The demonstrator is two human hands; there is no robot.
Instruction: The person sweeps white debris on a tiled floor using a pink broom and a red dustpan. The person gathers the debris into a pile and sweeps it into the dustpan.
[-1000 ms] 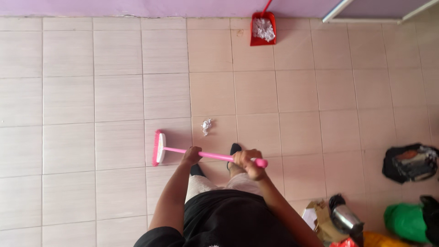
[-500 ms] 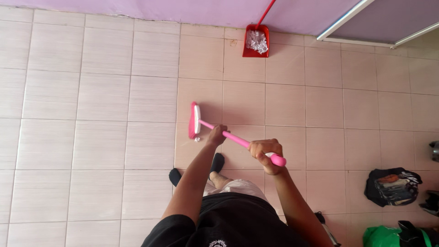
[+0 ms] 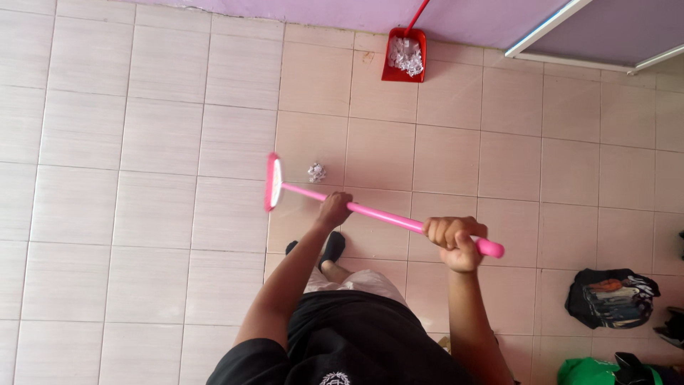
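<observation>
My left hand point(image 3: 333, 209) has its fingers point(image 3: 340, 199) curled tight around the pink broom point(image 3: 377, 214), about the middle of the stick. My right hand point(image 3: 454, 239) is shut in a fist around the same stick, close to its top end. Both hands hold the broom and nothing else.

The stick runs long-ways from my right hand, past my left hand, and out to the broom head point(image 3: 273, 181). It slopes a little, with the head end further from my body than the top end. The head stands on its edge on the floor point(image 3: 142, 214). I can't tell if the bristles touch the tiles.

The paper ball point(image 3: 316, 172) lies on the floor near the head, on the side toward the dustpan point(image 3: 405, 57). There is a small gap between ball and head; they do not touch. My left hand is the nearer hand to the ball. The ball sits just past the stick, away from my feet point(image 3: 331, 247).

The red dustpan is well apart from the ball, up against the purple wall point(image 3: 320, 14), with white scraps inside it. From the dustpan, the ball lies toward me and a bit toward the broom head. Some bags point(image 3: 611, 297) lie far off on my right.
</observation>
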